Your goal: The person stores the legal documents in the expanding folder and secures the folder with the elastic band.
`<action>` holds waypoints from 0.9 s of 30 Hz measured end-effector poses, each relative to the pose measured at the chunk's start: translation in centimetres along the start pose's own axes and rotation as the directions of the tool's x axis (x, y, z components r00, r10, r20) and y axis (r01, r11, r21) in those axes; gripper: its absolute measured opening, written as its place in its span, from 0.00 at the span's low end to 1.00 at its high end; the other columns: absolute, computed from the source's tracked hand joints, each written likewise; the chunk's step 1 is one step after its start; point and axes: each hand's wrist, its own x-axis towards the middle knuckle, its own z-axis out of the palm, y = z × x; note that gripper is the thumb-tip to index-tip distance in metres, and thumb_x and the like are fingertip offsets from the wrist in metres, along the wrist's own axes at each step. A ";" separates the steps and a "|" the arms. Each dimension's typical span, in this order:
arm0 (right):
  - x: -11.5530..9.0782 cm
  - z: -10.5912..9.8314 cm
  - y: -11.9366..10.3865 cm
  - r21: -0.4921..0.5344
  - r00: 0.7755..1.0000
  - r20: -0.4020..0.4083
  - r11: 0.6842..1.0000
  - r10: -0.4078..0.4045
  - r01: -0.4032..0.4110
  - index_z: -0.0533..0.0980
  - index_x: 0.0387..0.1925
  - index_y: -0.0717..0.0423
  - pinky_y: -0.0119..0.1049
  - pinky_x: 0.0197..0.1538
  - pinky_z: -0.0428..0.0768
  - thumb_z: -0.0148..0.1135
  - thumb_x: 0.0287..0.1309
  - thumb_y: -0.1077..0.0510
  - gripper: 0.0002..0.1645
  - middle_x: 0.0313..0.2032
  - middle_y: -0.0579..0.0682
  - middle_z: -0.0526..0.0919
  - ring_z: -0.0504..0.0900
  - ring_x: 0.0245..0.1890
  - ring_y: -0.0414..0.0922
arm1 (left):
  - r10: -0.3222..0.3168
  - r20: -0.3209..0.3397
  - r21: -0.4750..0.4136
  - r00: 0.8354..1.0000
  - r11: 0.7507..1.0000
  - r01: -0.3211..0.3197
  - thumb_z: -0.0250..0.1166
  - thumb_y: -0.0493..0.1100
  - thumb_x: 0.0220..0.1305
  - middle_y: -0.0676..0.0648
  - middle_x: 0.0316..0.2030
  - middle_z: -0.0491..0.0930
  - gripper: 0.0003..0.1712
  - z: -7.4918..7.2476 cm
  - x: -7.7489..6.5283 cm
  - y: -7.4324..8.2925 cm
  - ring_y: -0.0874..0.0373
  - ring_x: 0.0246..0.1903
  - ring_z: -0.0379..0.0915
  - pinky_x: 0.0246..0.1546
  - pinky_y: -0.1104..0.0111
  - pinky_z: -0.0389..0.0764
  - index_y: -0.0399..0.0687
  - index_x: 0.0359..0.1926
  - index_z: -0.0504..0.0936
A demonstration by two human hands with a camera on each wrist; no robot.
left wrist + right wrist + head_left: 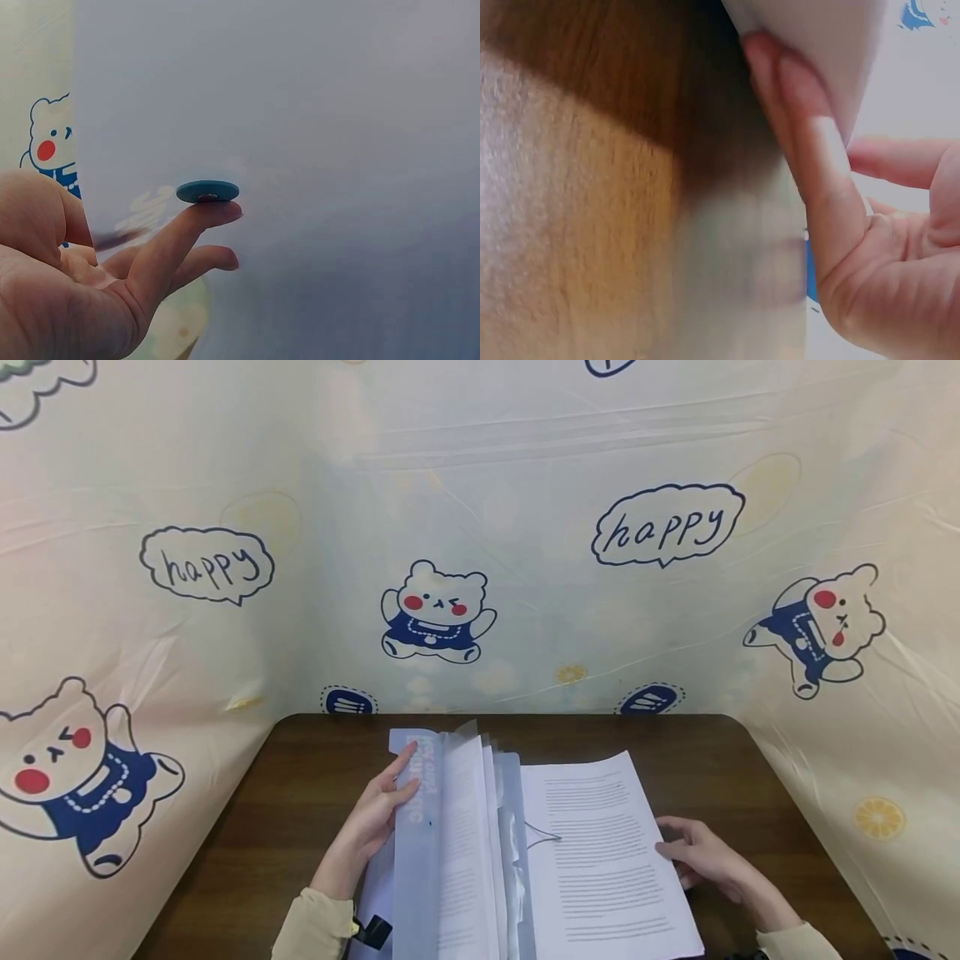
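Note:
A translucent blue-grey document folder (417, 885) stands partly open on the table, with several printed sheets (461, 852) between its dividers. My left hand (366, 820) grips the folder's left cover, thumb on the near face and other fingers behind. In the left wrist view a round teal button (208, 190) sits on the cover, just above a fingertip. To the right lies a stack of printed paper (600, 860), whose right edge my right hand (705, 857) pinches, fingers underneath. A thin dark cord (543, 837) crosses the top sheet near the folder.
The dark brown wooden table (300, 777) has rounded far corners. A pale cloth (525, 635) printed with bears and "happy" bubbles hangs behind it and along both sides. A small black object (372, 932) is by my left cuff.

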 end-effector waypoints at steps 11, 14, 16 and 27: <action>-0.5 -0.5 0.1 0.137 0.991 0.118 0.990 -0.057 0.041 0.42 0.81 0.81 0.29 0.32 0.86 0.54 0.84 0.59 0.45 0.43 0.56 0.95 0.91 0.29 0.40 | 0.002 0.001 0.004 1.000 1.000 -0.002 0.48 0.37 0.88 0.38 0.90 0.40 0.42 -0.1 -0.1 0.1 0.71 0.49 0.81 0.49 0.75 0.85 0.61 0.91 0.41; -0.8 -0.8 -0.1 0.180 0.986 0.142 0.982 -0.088 0.061 0.40 0.81 0.81 0.34 0.37 0.90 0.53 0.85 0.59 0.45 0.47 0.57 0.95 0.94 0.35 0.44 | 0.004 0.006 0.008 1.000 1.000 -0.004 0.48 0.37 0.88 0.38 0.90 0.38 0.42 -0.2 0.0 0.1 0.71 0.49 0.81 0.50 0.75 0.85 0.61 0.91 0.41; -0.9 -1.1 -0.3 0.197 0.984 0.147 0.978 -0.102 0.072 0.39 0.81 0.80 0.36 0.40 0.92 0.52 0.86 0.59 0.45 0.49 0.57 0.95 0.96 0.38 0.46 | 0.008 0.007 0.008 1.000 1.000 -0.008 0.48 0.37 0.88 0.38 0.90 0.39 0.42 -0.2 0.0 0.1 0.71 0.50 0.81 0.50 0.75 0.85 0.60 0.91 0.41; -2.1 -2.5 -1.0 0.185 0.985 0.086 0.974 -0.150 0.132 0.33 0.81 0.80 0.40 0.43 0.93 0.51 0.86 0.62 0.46 0.49 0.53 0.95 0.96 0.41 0.48 | 0.007 -0.001 0.010 1.000 1.000 -0.007 0.49 0.38 0.88 0.41 0.91 0.34 0.42 -0.4 0.1 0.0 0.70 0.56 0.77 0.54 0.75 0.84 0.63 0.91 0.42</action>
